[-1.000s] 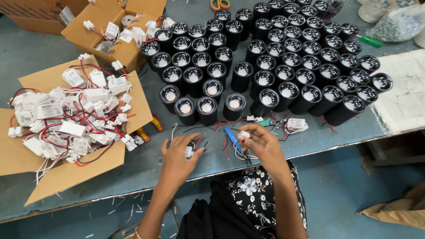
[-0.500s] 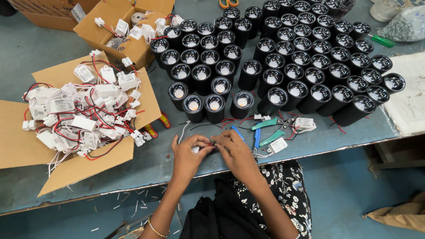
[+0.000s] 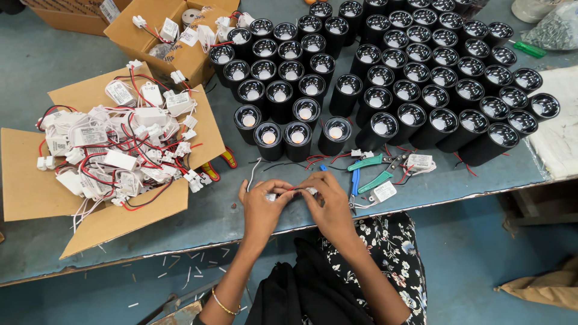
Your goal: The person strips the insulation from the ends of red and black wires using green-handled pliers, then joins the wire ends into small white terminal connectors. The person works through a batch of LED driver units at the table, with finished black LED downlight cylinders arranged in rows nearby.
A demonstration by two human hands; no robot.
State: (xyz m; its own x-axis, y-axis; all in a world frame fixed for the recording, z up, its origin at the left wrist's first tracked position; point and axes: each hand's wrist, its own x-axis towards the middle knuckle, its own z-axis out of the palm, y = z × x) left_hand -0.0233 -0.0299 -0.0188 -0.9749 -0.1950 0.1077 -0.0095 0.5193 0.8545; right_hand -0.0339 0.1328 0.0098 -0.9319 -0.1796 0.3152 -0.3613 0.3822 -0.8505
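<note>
A small white connector piece (image 3: pixel 272 196) with red and black wires (image 3: pixel 295 189) sits pinched between the two hands at the near edge of the blue-grey table (image 3: pixel 421 186). Its wires run roughly sideways from one hand to the other, so the long axis lies left to right, parallel to the table edge; which end is which cannot be made out, as the fingers cover most of it. The left hand (image 3: pixel 262 207) is curled narrow, thumb and fingertips closed on the white piece. The right hand (image 3: pixel 330 204) is likewise closed, its fingertips gripping the wire end just beside the left hand's fingers, the two hands almost touching.

Just to the right of the right hand lie blue-handled cutters (image 3: pixel 355 183) and green-handled pliers (image 3: pixel 373 171), crossing each other, with a small white driver box (image 3: pixel 419 162) and a white tag (image 3: pixel 383 192) near them. Loose red and black wire offcuts lie between the hands and the lamps. Beyond them stands a dense cluster of black cylindrical lamp housings (image 3: pixel 385 78), upright, open ends upward, filling the middle and right of the table. To the left, an opened cardboard box (image 3: pixel 36 192) holds a tangle of white drivers with red, black and white leads (image 3: pixel 120 150). A second cardboard box (image 3: pixel 135 33) with similar parts stands further back on the left.
</note>
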